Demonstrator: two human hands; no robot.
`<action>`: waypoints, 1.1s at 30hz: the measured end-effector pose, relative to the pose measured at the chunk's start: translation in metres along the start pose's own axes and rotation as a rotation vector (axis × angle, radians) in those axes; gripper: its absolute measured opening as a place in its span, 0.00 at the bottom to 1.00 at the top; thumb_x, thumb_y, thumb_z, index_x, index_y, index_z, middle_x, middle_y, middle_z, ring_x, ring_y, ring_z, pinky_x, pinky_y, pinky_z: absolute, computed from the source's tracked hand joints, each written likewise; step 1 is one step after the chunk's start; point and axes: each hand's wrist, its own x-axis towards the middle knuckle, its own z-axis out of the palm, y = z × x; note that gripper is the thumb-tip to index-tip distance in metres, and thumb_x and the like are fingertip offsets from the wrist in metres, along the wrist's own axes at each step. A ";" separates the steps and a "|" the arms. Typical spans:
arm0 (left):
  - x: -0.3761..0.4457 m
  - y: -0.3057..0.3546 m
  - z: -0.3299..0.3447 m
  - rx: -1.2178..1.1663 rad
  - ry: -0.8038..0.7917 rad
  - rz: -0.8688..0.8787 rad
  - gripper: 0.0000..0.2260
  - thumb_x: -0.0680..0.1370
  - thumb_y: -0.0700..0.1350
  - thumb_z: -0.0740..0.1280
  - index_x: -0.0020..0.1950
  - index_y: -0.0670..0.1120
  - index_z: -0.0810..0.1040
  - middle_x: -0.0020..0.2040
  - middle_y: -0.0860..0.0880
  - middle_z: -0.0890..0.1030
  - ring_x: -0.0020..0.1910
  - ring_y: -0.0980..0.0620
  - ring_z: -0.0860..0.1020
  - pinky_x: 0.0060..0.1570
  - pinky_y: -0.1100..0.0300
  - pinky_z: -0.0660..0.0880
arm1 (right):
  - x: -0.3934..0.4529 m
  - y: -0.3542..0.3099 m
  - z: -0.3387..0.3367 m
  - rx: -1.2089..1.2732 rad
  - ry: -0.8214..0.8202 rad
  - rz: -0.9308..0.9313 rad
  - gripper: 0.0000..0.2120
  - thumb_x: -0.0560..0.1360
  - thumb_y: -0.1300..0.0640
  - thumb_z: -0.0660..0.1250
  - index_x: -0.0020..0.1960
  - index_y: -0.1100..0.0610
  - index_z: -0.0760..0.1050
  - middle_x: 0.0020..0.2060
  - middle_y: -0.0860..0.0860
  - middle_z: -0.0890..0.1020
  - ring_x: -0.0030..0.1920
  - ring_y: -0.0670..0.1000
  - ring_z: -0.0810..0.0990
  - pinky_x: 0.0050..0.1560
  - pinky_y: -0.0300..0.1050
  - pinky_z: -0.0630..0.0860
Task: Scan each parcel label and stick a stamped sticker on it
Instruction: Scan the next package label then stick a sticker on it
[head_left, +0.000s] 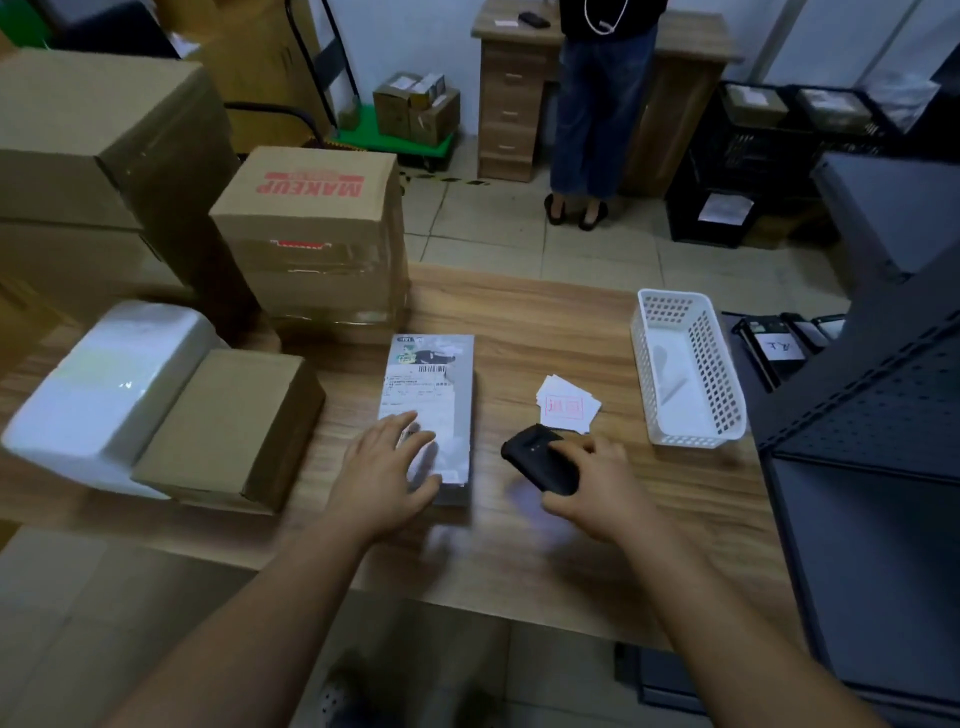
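Head view. Grey parcel (434, 410) flat at frame centre on wooden table (545, 322), label up. Left hand (387, 467) resting on its near end, fingers straight, spread. Right hand (592, 480) curled round black scanner (535, 457), just right of parcel. Stamped stickers (567, 408) just beyond scanner, white basket (685, 369) further right.

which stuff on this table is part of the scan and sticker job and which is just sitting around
In use:
- grey parcel, left hand resting on its label
- black scanner, gripped by the right hand
- stamped stickers

Lying about:
- white basket
- makeup box
- small brown box
- white package
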 end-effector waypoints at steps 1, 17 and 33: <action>0.003 0.004 0.003 -0.001 0.012 0.011 0.30 0.71 0.65 0.56 0.67 0.50 0.76 0.72 0.47 0.70 0.71 0.45 0.68 0.67 0.47 0.66 | 0.004 0.012 0.017 -0.010 0.003 -0.003 0.36 0.68 0.43 0.71 0.74 0.44 0.66 0.64 0.51 0.68 0.65 0.55 0.64 0.60 0.42 0.67; 0.045 0.019 0.013 0.143 -0.204 -0.062 0.37 0.72 0.73 0.52 0.78 0.59 0.55 0.81 0.51 0.48 0.79 0.46 0.45 0.76 0.42 0.47 | 0.099 0.037 0.026 0.087 0.258 0.125 0.25 0.79 0.42 0.62 0.73 0.49 0.68 0.70 0.51 0.70 0.69 0.56 0.66 0.68 0.52 0.62; 0.040 0.008 0.020 0.129 -0.218 -0.028 0.37 0.71 0.74 0.43 0.79 0.62 0.46 0.81 0.53 0.40 0.79 0.49 0.37 0.75 0.45 0.37 | 0.172 0.049 0.002 0.238 0.137 0.357 0.29 0.65 0.57 0.80 0.61 0.58 0.73 0.58 0.57 0.79 0.50 0.54 0.76 0.44 0.46 0.71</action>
